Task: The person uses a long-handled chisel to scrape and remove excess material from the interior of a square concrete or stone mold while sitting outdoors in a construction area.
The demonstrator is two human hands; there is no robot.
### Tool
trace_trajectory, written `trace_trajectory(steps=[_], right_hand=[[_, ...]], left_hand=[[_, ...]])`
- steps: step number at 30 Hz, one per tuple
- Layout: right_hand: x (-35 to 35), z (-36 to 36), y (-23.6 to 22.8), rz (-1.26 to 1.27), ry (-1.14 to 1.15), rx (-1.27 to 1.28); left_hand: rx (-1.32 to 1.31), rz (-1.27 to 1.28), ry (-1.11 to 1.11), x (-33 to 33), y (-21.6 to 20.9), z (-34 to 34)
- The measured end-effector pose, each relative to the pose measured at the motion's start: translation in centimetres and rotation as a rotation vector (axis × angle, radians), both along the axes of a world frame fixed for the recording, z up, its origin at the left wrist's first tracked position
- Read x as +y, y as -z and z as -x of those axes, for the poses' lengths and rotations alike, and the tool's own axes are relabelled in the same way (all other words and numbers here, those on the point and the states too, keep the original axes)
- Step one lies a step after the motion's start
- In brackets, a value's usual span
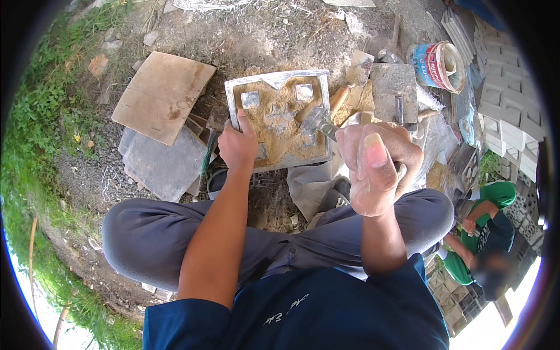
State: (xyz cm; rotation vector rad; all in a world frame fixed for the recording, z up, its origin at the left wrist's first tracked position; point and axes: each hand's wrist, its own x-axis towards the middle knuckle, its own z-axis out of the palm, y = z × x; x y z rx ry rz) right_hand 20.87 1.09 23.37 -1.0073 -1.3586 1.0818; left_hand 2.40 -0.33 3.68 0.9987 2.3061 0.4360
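Observation:
In front of me lies a square, pale-rimmed mould (279, 77) filled with tan, sandy material. Several raised grey squares stand near its corners, and a broken grey patch shows in the middle. My left hand (238, 146) grips the mould's left rim, thumb over the edge. A scraper (318, 121) with a flat grey blade is in my closed right hand (382, 166). Its blade reaches over the mould's right side, at or just above the sand; actual contact is unclear. The fist hides most of the handle.
A brown board (166, 93) lies on a grey slab (169, 166) to the left. At right are a square plate (392, 93), a wooden-handled tool (339, 99) and a paint bucket (434, 65). Pale blocks (507, 105) are stacked far right, with another person (487, 233) seated below them.

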Motion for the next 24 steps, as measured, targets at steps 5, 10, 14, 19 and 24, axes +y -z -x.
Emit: trace_trajectory(steps=[5,10,14,19,24], right_hand=[[-0.1,-0.2,-1.5,0.016,-0.013,0.161],[-0.4,1.0,0.2,-0.017,0.065,0.175],[-1.0,1.1,-1.1,-0.011,0.03,0.303],[-0.9,1.2,1.0,-0.103,0.005,-0.071],[-1.4,0.8,-2.5,-0.042,-0.089,0.202]], left_hand=[[0.015,-0.014,-0.002,-0.2,0.0,0.2],[-0.019,0.012,-0.01,-0.1,0.0,0.2],[0.021,0.006,-0.034,0.0,0.4,0.5],[-0.014,0.012,-0.027,-0.2,-0.1,0.0],[0.002,0.047,-0.013,0.2,-0.2,0.6]])
